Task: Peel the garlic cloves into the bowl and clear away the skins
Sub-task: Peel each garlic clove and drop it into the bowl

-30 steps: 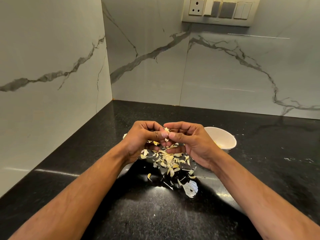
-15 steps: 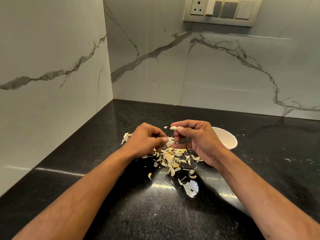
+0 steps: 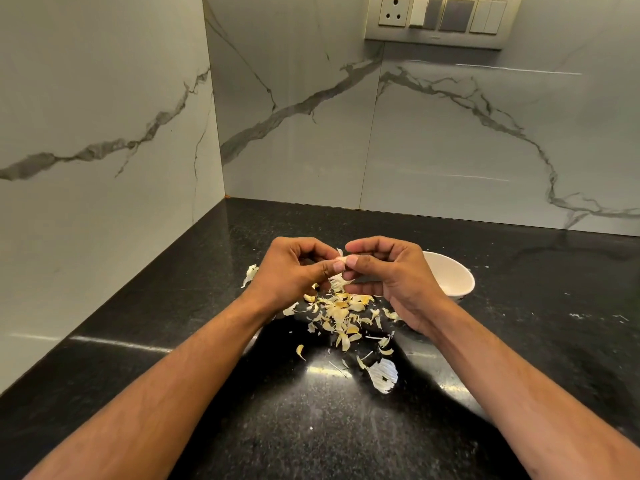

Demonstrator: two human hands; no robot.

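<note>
Nearest on the glossy black speckled stone counter [image 3: 311, 438] lies a large papery white skin piece [image 3: 382, 375], a little right of the middle, with a few stray slivers just beyond it. Farther in, a loose heap of pale yellow garlic skins [image 3: 341, 313] spreads over the counter, directly below the two raised hands. The left hand [image 3: 294, 271] has its fingers curled in, thumb and fingertips pinching at a small pale garlic clove [image 3: 342, 259], and the right hand [image 3: 394, 275] meets it from the other side, thumb and forefinger nipping the same clove so that the two thumbs nearly touch. A thin flake of skin stands up from the clove between them. One whitish scrap lies apart on the left, just beyond the left hand. Behind the right hand, on the right, sits a small round white bowl [image 3: 453, 278], partly hidden by the wrist; its contents cannot be made out. Past that rise grey-veined marble wall panels [image 3: 450, 140], and high up a switch plate [image 3: 440, 19].
</note>
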